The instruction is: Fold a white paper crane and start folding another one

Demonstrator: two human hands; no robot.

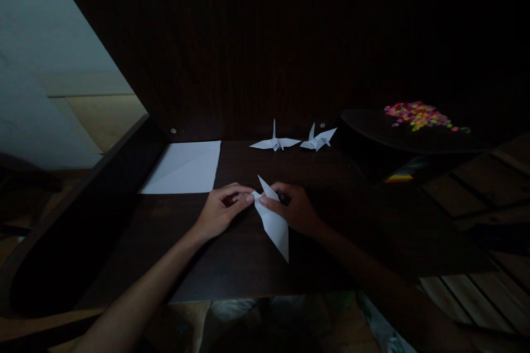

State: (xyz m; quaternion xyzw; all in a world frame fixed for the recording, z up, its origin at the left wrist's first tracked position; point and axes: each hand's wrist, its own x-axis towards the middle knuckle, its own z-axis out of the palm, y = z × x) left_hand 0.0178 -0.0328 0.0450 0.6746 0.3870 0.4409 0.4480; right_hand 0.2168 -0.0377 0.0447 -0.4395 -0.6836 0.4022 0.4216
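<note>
Above the dark wooden desk [232,270], both of my hands grip one white folded-paper crane [275,229]. My left hand [221,210] pinches its small pointed tip between thumb and fingers. From the other side my right hand [296,207] clasps the body, the thumb lying across the near face. One long wing points down toward the desk's front edge, and another point rises past the right thumb. The right fingertips are hidden behind the paper. Farther back stand two finished white paper cranes, one [275,143] in the middle and the other [318,139] to its right.
White paper sheets [182,168] lie at the back left, beside the desk's raised side panel [83,220]. A tall dark back panel [248,44] rises behind the cranes. On a rounded shelf [372,129] at right sits a heap of small colourful pieces [420,116].
</note>
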